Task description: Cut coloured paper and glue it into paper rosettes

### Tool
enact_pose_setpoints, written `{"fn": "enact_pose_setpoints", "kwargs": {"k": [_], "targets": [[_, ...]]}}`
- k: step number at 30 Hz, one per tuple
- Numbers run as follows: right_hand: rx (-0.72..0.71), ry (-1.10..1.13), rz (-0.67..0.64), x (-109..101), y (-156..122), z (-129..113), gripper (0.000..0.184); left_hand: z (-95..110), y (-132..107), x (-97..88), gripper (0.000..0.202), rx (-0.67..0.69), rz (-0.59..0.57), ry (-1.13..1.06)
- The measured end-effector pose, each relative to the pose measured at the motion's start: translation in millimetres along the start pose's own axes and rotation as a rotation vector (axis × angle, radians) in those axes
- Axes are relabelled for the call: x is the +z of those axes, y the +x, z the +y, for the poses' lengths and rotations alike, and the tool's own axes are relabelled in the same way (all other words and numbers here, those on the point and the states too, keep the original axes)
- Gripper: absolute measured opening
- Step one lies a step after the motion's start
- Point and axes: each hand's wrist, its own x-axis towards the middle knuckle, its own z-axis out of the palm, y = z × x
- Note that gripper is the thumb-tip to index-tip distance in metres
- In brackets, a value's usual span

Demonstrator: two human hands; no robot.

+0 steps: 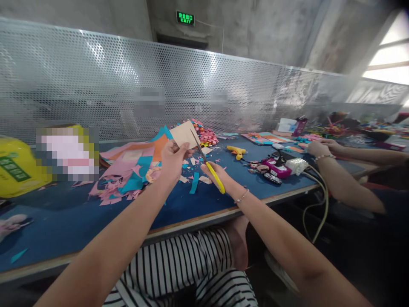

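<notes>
Pinched between the fingers and thumb of my left hand [175, 160] is a cream piece of paper [185, 135], raised above the table. My right hand [220, 179] is closed round a pair of scissors [216, 175] with yellow handles. Their blades reach up to the right edge of the cream paper; whether they are cutting into it I cannot tell. Below and left of my hands lies a heap of pink, orange and blue paper [128, 170]. A blue paper strip [194, 183] rests on the table close to the scissors.
A yellow glue gun [236, 151] and a purple power strip [277, 168] with cables lie to the right. Further right are a co-worker's hands [319, 149]. A yellow bag [22, 166] stands at left. Behind the blue table [179, 213] rises a perforated metal screen [111, 76].
</notes>
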Motion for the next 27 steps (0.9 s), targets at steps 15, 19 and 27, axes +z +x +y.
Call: {"fn": "enact_pose_setpoints", "kwargs": {"k": [15,19,27], "targets": [[0.001,0.028,-0.002,2.3,1.2,3.0,0.043,-3.0,1.4,-2.1,0.026,0.004,-0.02,0.026],[0.002,0.035,-0.006,2.9,3.6,5.9,0.042,-3.1,2.1,-1.8,0.027,0.0,-0.015,0.029],[-0.046,-0.029,0.013,2.4,8.1,15.4,0.041,-2.7,2.4,-1.8,0.027,-0.009,-0.003,0.008]]}}
